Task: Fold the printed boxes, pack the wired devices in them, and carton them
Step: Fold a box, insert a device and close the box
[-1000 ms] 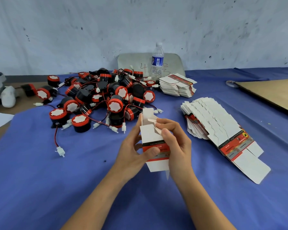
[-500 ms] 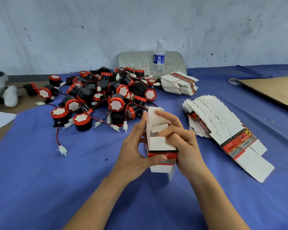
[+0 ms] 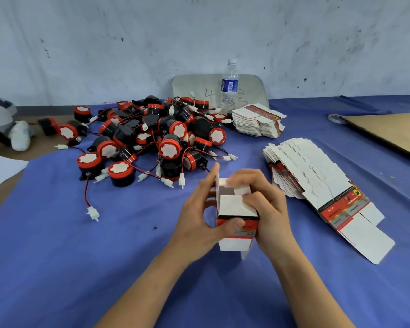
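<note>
One printed box (image 3: 232,205), white with a red and grey band across its front, is held upright in two bare hands over a blue cloth (image 3: 81,256). Its top end is open. One long flap stands straight up on its left edge, and two shorter white flaps are bent inward across the opening.

The left hand (image 3: 197,218) grips the box's left side, with the thumb pressed across the red band. The right hand (image 3: 268,209) grips the right side, its fingers curled over the top onto the bent flaps. Those fingertips are blurred.

Everything else is placed from this box. Beyond it and to the left lies one tangled heap of wired devices (image 3: 152,140): round black bodies with red rims and white faces, at least twenty, too knotted for an exact count. Red and black wires with white plugs trail from the heap, and one plug (image 3: 92,213) lies alone, left of the box.

To its right is one fanned row of flat printed boxes (image 3: 317,181). A second, shorter stack of flat boxes (image 3: 256,121) lies farther back. Behind that stack, one clear water bottle (image 3: 229,86) with a blue label stands before one grey board (image 3: 194,88).

Far right lies one brown cardboard sheet (image 3: 393,131), with one tape roll (image 3: 335,118) at its near corner.
</note>
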Demonstrator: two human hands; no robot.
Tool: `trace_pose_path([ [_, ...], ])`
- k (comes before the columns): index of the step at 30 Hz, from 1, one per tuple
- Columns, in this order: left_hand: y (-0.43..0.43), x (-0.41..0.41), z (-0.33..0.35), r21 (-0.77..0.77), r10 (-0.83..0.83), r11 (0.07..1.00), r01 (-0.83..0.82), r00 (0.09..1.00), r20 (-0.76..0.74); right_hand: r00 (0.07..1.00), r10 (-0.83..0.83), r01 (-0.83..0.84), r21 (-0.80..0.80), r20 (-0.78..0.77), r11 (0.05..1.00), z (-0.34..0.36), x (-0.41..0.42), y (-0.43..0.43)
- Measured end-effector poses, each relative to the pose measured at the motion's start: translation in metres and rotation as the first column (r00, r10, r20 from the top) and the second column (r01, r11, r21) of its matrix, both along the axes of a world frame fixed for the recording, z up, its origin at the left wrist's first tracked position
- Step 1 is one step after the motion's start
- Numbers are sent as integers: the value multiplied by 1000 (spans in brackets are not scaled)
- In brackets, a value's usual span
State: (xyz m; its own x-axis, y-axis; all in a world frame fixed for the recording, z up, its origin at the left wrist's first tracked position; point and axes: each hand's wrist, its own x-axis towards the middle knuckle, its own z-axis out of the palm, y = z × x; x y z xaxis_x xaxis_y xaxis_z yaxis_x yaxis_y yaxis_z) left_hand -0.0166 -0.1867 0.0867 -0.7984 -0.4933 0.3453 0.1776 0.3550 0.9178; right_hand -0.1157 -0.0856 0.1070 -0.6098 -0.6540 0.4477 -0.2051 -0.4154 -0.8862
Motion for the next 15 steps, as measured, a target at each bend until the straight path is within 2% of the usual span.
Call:
trace_pose_path([
  [3,-1,0,-1,24,24,999,-24,1000,-6,999,-18,20,43,-30,999,-3,3,0],
  [7,-2,-1,0,-36,52,998,-53,998,-25,984,-32,39,36,-177,999,1,8,1],
  [15,2,0,2,-83,83,993,-88,995,-53,988,-64,72,52,-138,996,5,15,-1],
])
